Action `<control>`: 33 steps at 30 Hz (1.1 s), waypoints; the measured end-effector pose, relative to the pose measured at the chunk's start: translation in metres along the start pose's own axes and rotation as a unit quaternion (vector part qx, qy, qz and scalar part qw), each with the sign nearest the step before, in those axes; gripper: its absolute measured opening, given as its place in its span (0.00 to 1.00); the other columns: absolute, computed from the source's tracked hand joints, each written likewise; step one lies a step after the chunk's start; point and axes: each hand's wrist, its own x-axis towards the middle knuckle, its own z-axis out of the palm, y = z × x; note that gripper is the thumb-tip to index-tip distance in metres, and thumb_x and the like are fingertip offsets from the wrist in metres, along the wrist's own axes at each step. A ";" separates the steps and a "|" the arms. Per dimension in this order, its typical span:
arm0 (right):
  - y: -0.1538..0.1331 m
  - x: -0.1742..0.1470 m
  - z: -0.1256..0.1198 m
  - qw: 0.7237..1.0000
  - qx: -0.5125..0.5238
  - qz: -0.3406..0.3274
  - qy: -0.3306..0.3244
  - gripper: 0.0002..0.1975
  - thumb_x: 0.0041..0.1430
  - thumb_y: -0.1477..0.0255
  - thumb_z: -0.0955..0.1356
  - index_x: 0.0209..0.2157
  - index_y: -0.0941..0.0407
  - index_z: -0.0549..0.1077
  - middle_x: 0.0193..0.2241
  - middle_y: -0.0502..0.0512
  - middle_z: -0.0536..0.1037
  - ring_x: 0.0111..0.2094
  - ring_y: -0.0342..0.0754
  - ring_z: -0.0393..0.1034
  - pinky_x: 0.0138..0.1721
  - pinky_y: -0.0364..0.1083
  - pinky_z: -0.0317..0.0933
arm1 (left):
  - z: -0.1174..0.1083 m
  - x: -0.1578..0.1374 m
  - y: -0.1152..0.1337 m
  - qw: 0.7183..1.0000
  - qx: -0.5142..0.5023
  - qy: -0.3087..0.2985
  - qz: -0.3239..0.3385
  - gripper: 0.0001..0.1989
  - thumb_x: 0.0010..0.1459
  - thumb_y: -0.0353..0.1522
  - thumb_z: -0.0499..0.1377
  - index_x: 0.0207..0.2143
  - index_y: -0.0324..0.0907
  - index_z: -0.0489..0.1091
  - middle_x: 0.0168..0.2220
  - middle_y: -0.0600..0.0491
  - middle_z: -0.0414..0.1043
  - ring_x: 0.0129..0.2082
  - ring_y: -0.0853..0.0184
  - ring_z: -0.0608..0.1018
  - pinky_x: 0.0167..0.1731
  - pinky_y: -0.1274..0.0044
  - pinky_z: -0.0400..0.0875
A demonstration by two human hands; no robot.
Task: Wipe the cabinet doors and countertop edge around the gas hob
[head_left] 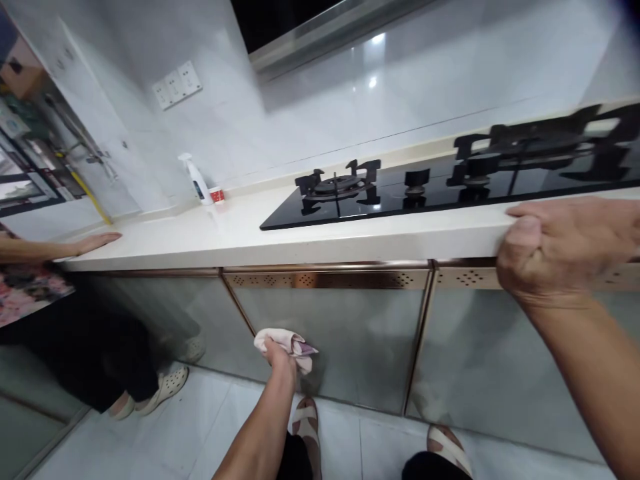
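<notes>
Low in front of the frosted glass cabinet door [360, 340], my left hand [280, 355] is closed around a folded pale pink cloth [281, 337]. A purple patch shows at the cloth's right end, and the cloth lies against the door near its left edge. Up on the right, my right hand [565, 250] is closed on the front edge of the white countertop [345, 248], its fingers bent. Just behind that hand is the black glass gas stove [380, 207].
Another person's hand [97, 243] rests flat on the counter at the left. A white spray bottle [197, 179] and a small red-and-white box [217, 195] stand by the wall. A range hood [300, 57] hangs above; my sandalled feet are on the tiled floor [215, 427].
</notes>
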 end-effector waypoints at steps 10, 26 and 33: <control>-0.019 0.010 -0.019 0.997 0.033 -0.064 0.041 0.22 0.62 0.62 0.53 0.29 0.52 0.74 0.25 0.58 0.70 0.33 0.53 0.60 0.44 0.55 0.48 | 0.046 -0.082 0.046 0.811 0.170 -0.074 0.555 0.32 0.54 0.37 0.60 0.61 0.44 0.59 0.66 0.41 0.48 0.67 0.51 0.50 0.66 0.56 0.45; -0.021 0.011 -0.031 0.995 0.068 -0.049 -0.047 0.22 0.66 0.62 0.52 0.36 0.54 0.73 0.33 0.61 0.70 0.39 0.54 0.59 0.47 0.59 0.46 | -0.021 -0.040 -0.138 0.816 0.408 -0.164 0.375 0.15 0.45 0.24 0.56 0.37 0.42 0.66 0.46 0.46 0.60 0.52 0.51 0.66 0.57 0.56 0.61; -0.029 0.014 -0.038 0.990 0.073 -0.005 -0.120 0.20 0.66 0.62 0.53 0.38 0.51 0.72 0.37 0.59 0.71 0.44 0.57 0.60 0.50 0.62 0.47 | -0.001 -0.028 -0.078 0.876 0.283 -0.038 0.389 0.20 0.47 0.28 0.54 0.45 0.44 0.59 0.46 0.48 0.57 0.53 0.53 0.66 0.56 0.59 0.64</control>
